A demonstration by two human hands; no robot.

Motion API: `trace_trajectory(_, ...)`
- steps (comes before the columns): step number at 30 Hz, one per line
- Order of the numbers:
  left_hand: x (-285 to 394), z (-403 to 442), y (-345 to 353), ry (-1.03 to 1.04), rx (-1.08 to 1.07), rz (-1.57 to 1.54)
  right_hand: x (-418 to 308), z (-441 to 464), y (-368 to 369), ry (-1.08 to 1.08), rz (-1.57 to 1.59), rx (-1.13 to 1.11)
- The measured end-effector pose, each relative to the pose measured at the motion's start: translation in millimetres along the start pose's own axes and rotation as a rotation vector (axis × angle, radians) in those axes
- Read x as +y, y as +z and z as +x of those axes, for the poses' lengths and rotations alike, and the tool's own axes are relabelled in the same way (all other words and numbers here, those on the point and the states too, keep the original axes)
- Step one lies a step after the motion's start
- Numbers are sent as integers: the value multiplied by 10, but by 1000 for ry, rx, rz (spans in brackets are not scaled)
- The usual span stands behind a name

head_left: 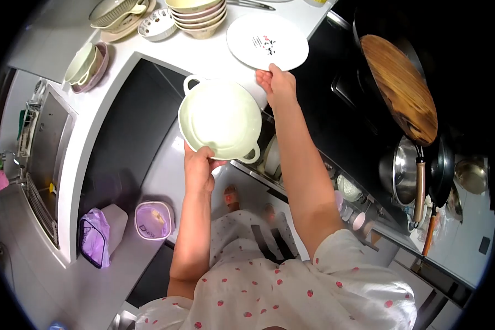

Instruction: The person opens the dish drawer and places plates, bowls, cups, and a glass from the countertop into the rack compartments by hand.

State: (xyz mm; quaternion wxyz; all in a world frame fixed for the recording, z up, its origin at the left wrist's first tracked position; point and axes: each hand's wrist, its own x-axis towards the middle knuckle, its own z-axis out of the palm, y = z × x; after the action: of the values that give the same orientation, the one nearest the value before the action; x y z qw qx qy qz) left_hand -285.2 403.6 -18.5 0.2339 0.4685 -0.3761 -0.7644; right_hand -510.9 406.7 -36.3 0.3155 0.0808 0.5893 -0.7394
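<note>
My left hand (199,168) grips the near edge of a pale green two-handled dish (220,118), thumb over the rim. The dish is held up in front of me, its inside facing the camera with nothing in it. Reaching further forward, my right hand (279,85) pinches the near rim of a white plate (247,41) with a small black and red print. Some fingers of that hand are hidden under the rim. The plate is over the white counter's right part, beside a stack of bowls (199,22).
A patterned bowl (157,25) and nested green and pink dishes (82,65) stand on the counter (132,48). To the right are a wooden lid (401,88), pans and an open drawer of dishes (272,157). A sink (49,137) and lined bins (154,220) are at left.
</note>
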Motion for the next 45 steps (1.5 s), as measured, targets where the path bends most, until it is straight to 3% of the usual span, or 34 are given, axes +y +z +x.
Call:
trace_trajectory(4,-105,-120,-1,-18,-3,-33,32,-177,-136,-30,29,-189)
trace_trajectory(8,-330,-277,-94,-41,11,-8,290,-648,-564,-191,-299,-404)
trace_trajectory(9,-369,-347,-97,-42,13,1,430,-747,-730,-339,-507,-403)
trace_trajectory(12,-545,-582,-104,-79,29,92,490,-1339,-1232,-465,-734,-392)
trace_trajectory(16,-1025,-862,-36,-165,7,129,741,-1641,-2103,-519,-836,-278)
trace_trajectory(19,-1378,-1046,176,-289,-42,103,745,-1722,-2654,171,-325,-355)
trace_trajectory(22,-1821,-1066,458,-407,-222,134,802,-1722,-3192,380,-83,-271)
trace_trajectory(24,-2060,-1020,636,-485,-316,125,766,-1714,-3512,380,-58,-216)
trace_trajectory(28,-2427,-1035,929,-518,-319,308,704,-1670,-3967,480,-106,-27)
trace_trajectory(30,-2623,-1058,999,-103,-288,539,699,-1667,-4103,475,-112,-4)
trace_trajectory(32,-2746,-1106,1077,181,-164,910,694,-1612,-4267,530,-46,67)
trace_trajectory(34,-2750,-1166,1199,611,-155,1004,680,-1538,-4334,534,-44,81)
trace_trajectory(35,-2821,-1176,1253,603,-152,1002,690,-1484,-4361,512,-102,95)
trace_trajectory(37,-2978,-1169,1385,681,-458,1007,788,-1336,-4436,450,-210,117)
trace_trajectory(38,-3103,-1176,1451,675,-451,1003,857,-1253,-4467,455,-218,115)
trace_trajectory(40,-3346,-1193,1601,570,-588,1221,960,-1102,-4450,379,-353,144)
trace_trajectory(41,-3427,-1169,1681,563,-584,1218,1002,-1026,-4419,384,-359,142)
trace_trajectory(43,-3524,-1066,1826,260,-592,1464,1062,-886,-4335,236,-615,182)
trace_trajectory(45,-3602,-922,1901,223,-532,1429,1117,-712,-4279,248,-791,207)
